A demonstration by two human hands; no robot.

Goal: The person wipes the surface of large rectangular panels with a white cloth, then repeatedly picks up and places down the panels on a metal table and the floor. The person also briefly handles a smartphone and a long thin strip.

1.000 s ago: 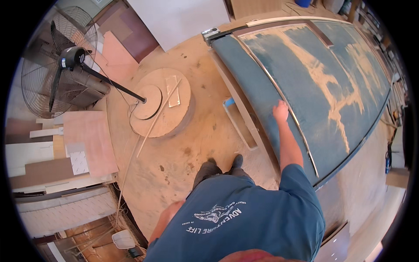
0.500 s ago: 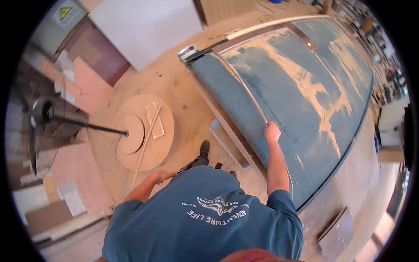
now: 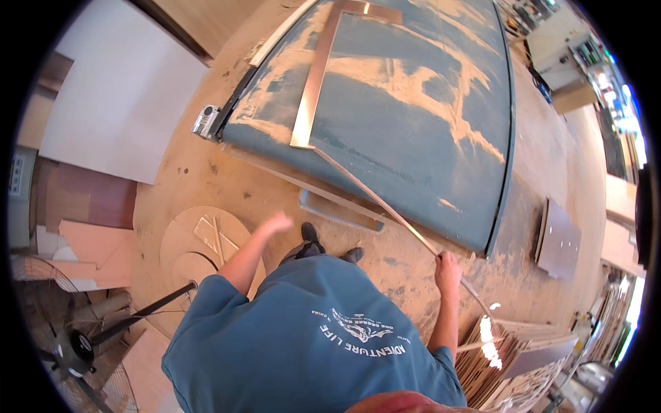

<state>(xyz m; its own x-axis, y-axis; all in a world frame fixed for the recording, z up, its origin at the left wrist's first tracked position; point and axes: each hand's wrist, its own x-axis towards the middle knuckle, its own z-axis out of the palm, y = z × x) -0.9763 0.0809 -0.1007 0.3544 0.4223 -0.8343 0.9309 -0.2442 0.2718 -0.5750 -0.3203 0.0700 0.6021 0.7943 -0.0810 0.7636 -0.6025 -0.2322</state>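
My right hand (image 3: 449,268) is closed around a long thin strip (image 3: 375,198), off the near edge of a wide blue-green conveyor belt (image 3: 385,151). One end of the strip meets the near end of a narrow brown board (image 3: 318,76) lying on the belt; the other trails past my hand toward a stack of boards. My left hand (image 3: 277,224) hangs in the air over the floor, left of the belt, near my shoes. Blur hides how its fingers are held. Pale sawdust lies in streaks across the belt.
A round wooden disc (image 3: 182,230) with offcuts on it stands at left, beside a black floor fan (image 3: 74,351). Large white panels (image 3: 124,89) lean at far left. At right lie a dark panel stack (image 3: 559,237) and a pile of thin boards (image 3: 506,378).
My view and body have turned right. My right hand has drawn the strip off the belt's near edge, and it now slants across in front. My left hand has lifted away from my waist.
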